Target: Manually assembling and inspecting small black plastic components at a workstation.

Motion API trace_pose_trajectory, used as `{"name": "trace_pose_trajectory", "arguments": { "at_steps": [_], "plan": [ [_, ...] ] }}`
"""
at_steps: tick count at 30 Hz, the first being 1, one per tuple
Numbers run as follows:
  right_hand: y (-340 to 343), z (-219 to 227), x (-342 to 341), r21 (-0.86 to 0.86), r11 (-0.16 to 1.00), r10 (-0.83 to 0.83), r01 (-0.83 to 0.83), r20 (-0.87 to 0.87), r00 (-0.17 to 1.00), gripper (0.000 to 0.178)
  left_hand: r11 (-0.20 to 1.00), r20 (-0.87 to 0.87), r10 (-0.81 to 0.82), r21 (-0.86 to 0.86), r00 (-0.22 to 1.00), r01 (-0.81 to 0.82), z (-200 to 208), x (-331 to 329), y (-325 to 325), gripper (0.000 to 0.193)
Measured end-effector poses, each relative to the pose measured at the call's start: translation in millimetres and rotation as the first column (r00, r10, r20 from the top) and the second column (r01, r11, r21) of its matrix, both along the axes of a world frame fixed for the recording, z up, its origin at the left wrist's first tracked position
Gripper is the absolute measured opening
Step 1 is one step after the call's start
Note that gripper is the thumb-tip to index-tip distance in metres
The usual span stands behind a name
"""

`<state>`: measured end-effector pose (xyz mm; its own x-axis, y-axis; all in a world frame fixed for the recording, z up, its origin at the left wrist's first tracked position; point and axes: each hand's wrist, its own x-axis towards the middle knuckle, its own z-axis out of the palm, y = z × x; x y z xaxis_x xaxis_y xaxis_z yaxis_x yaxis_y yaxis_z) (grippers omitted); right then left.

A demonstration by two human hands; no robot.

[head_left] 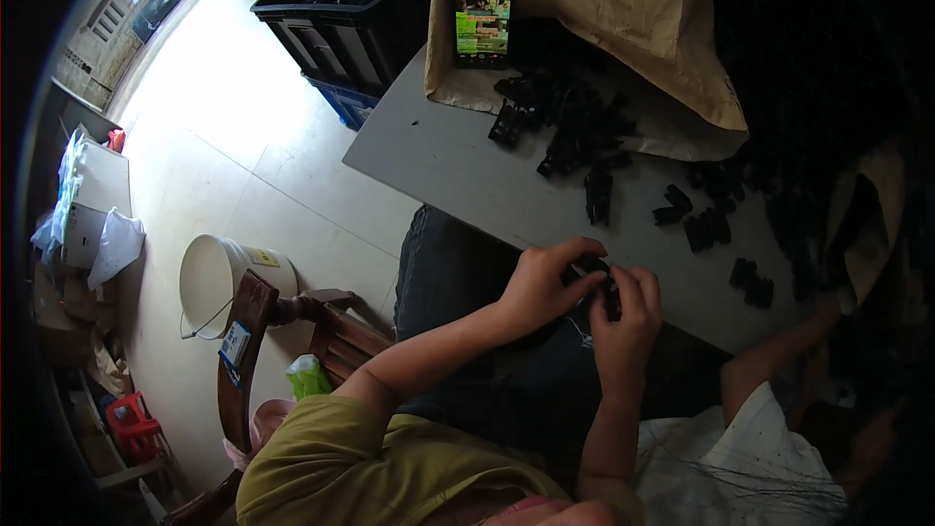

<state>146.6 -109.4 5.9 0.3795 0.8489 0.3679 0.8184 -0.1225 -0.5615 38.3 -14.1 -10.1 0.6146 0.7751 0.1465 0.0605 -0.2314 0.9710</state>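
Observation:
At the table's near edge, my left hand (542,287) and my right hand (628,319) meet around a small black plastic part (612,304). Fingers and thumbs of both hands are closed on it, hiding much of its shape. A thin pale strand hangs just below the hands. Beyond them, a heap of similar black parts (565,122) lies on the grey table (458,166). One longer black piece (598,197) sits apart from the heap, closest to my fingers. More loose black pieces (707,231) are scattered to the right.
A lit phone (483,15) leans against a brown paper sack (633,10) on the table. Black crates (331,44) stand past its far left corner. Left are a white bucket (209,282) and wooden chair (255,317). A co-worker's arm (779,343) reaches in at right.

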Motion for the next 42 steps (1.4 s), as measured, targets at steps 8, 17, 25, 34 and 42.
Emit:
{"name": "trace_pose_trajectory", "arguments": {
  "at_steps": [8,17,25,34,42],
  "plan": [
    [-12,-5,20,-0.069,0.985,0.088,-0.159,-0.59,0.802,0.026,0.963,0.247,-0.178,-0.154,0.952,0.22,-1,-15,2,0.023],
    [-19,2,49,-0.198,0.98,-0.054,-0.018,-0.355,0.933,0.027,0.828,-0.106,-0.292,0.47,0.951,0.306,-3,-34,19,0.024],
    [10,-32,106,-0.021,0.924,-0.342,0.381,0.397,0.852,0.026,0.547,-0.301,0.218,0.825,0.928,0.139,-7,24,69,0.026],
    [10,-24,91,-0.185,0.911,-0.304,0.368,0.3,0.904,0.026,0.496,-0.268,0.156,0.854,0.951,0.159,-19,23,75,0.022],
    [3,-17,72,-0.177,0.96,-0.231,0.218,-0.054,0.971,0.03,0.945,0.046,-0.046,0.326,0.998,0.029,-6,9,49,0.02]
  ]
}}
